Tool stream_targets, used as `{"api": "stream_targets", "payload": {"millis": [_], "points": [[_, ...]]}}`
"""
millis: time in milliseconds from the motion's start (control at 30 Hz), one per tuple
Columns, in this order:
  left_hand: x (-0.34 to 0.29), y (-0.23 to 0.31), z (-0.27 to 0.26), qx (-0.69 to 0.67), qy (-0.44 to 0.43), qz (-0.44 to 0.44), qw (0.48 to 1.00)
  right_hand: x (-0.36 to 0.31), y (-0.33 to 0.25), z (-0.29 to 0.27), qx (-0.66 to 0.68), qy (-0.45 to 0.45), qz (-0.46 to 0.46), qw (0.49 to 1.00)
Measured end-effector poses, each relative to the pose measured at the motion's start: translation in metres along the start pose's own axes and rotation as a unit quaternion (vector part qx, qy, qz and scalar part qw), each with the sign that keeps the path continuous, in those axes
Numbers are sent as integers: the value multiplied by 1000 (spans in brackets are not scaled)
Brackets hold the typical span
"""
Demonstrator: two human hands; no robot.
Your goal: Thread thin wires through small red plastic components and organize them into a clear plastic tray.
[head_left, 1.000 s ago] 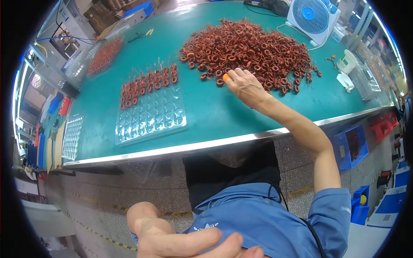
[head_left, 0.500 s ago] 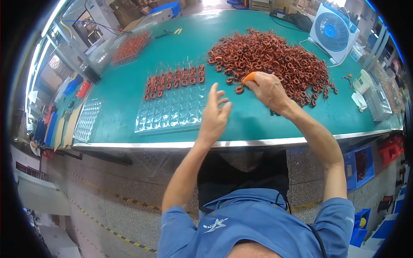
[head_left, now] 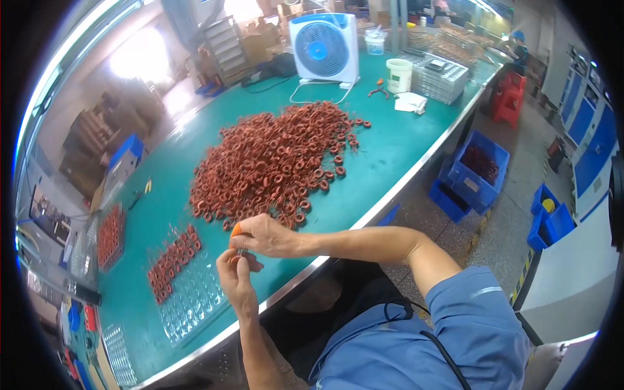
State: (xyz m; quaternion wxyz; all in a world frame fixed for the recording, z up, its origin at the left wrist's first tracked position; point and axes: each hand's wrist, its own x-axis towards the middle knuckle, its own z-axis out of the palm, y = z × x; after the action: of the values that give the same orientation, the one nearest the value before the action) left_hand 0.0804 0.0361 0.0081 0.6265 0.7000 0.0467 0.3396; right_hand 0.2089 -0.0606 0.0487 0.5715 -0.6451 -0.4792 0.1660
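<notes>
In the head view, the one angle I have on this, the person's two hands meet just above the near edge of the tabletop (head_left: 390, 156), between the pile of rings (head_left: 266, 169) and the clear tray (head_left: 195, 315). The left hand (head_left: 239, 276) is curled closed, thumb against fingers, round what looks like one small reddish ring (head_left: 235, 259), mostly hidden by the fingertips. The right hand (head_left: 268, 235), with an orange cover (head_left: 236, 230) on one finger, comes in from above with its fingers bent down to the same spot; whether it has hold of the ring's wire ends I can't tell. Beyond them the loose rings lie heaped and tangled, while others stand in rows in the tray's far pockets, their thin wires (head_left: 174, 239) poking up. I'd guess each ring is light enough for two fingers, hard and stiff in the body, not one to squash, though a smooth, rounded rim might roll a little in a pinch. The wires look like the delicate part: springy, easily bent, and likely to snag on a neighbour in the heap. To my eye the safe hold is thumb and finger across the ring's outer rim, opposite sides, leaving the wires free; any touch on those ought to be gentle, near the root.
</notes>
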Motion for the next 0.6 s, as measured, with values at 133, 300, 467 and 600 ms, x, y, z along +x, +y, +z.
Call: {"api": "stream_targets", "payload": {"millis": [133,300,467,600], "points": [[0,3,9,31,-39,1,999,-9,15,9,178,23,81,980],[-10,6,9,54,-45,10,997,-21,30,12,228,-3,90,970],[-7,-4,-1,256,53,-47,964,-24,24,19,-249,205,-252,912],[22,9,45,141,19,-21,990,-46,6,-12,-309,257,-282,871]]}}
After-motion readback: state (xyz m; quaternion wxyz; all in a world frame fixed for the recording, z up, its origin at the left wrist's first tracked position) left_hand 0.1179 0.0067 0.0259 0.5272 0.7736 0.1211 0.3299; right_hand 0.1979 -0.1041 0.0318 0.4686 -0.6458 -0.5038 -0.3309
